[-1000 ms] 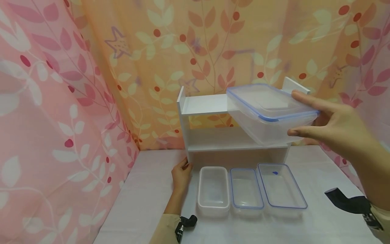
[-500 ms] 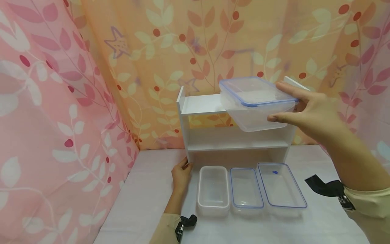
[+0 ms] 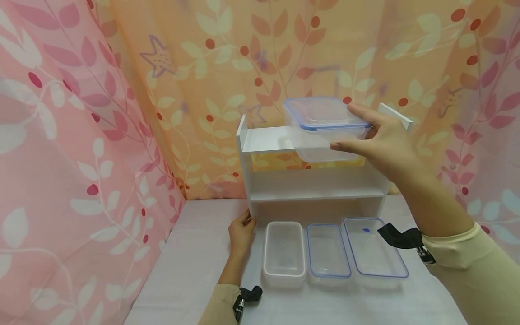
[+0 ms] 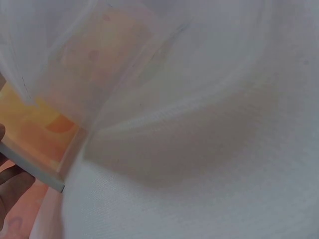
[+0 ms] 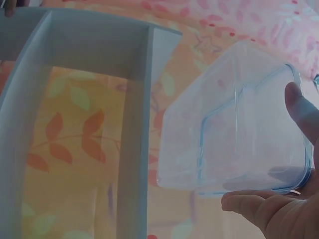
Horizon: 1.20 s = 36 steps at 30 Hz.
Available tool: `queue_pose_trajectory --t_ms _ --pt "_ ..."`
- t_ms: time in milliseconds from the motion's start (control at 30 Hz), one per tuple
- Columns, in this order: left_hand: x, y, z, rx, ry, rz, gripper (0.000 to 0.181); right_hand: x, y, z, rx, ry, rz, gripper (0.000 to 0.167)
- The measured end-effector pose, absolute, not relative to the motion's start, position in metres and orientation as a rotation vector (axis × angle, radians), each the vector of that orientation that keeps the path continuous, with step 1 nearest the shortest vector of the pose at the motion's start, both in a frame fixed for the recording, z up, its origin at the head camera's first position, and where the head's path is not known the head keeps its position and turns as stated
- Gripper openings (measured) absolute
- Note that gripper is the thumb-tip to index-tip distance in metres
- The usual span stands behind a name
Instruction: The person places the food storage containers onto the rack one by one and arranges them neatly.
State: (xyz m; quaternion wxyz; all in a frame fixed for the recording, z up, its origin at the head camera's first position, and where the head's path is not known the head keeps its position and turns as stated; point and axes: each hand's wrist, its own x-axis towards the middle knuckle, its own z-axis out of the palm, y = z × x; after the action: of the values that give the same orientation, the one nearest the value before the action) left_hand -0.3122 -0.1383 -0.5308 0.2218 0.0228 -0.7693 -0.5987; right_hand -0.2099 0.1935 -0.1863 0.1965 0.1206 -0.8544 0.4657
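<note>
A clear lidded box with a blue rim (image 3: 325, 135) is gripped at its right end by the right hand (image 3: 386, 140), thumb at the near side and fingers around the far edge. It hangs in front of and partly over the top board of the white shelf (image 3: 317, 183). In the right wrist view the box (image 5: 229, 134) is beside the shelf's top board (image 5: 142, 129), with a gap between them in that view. The left hand (image 3: 240, 234) pinches the lower front edge of the shelf's left side panel; its fingers (image 4: 12, 186) show at the panel's edge in the left wrist view.
On the white table (image 3: 195, 271), in front of the shelf, stand a white-rimmed container (image 3: 284, 248), a small blue-rimmed one (image 3: 329, 250) and a larger blue-rimmed one (image 3: 378, 248) in a row. Patterned curtains (image 3: 203, 90) hang behind and at the sides.
The right hand has carried the lidded box left and upward, bringing it over the shelf's top board. The left hand has stayed at the side panel.
</note>
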Motion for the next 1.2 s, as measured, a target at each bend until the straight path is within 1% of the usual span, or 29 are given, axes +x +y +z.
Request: queue_pose_trajectory --t_ms 233,567,800,1200 --pt "-0.312 -0.139 -0.531 0.068 -2.136 -1.623 0.036 -0.221 0.176 -0.185 0.346 -2.376 1.335 0.099" --pt "-0.310 -0.142 -0.528 0.097 -2.150 -1.627 0.038 -0.243 0.155 -0.188 0.388 -2.288 1.409 0.101" --pt "-0.308 -0.140 -0.527 0.079 -2.138 -1.644 0.039 -0.258 0.141 -0.191 0.445 -2.231 1.429 0.101" --pt "-0.310 -0.138 -0.529 0.044 -2.149 -1.629 0.038 -0.276 0.118 -0.198 0.443 -2.192 1.370 0.101"
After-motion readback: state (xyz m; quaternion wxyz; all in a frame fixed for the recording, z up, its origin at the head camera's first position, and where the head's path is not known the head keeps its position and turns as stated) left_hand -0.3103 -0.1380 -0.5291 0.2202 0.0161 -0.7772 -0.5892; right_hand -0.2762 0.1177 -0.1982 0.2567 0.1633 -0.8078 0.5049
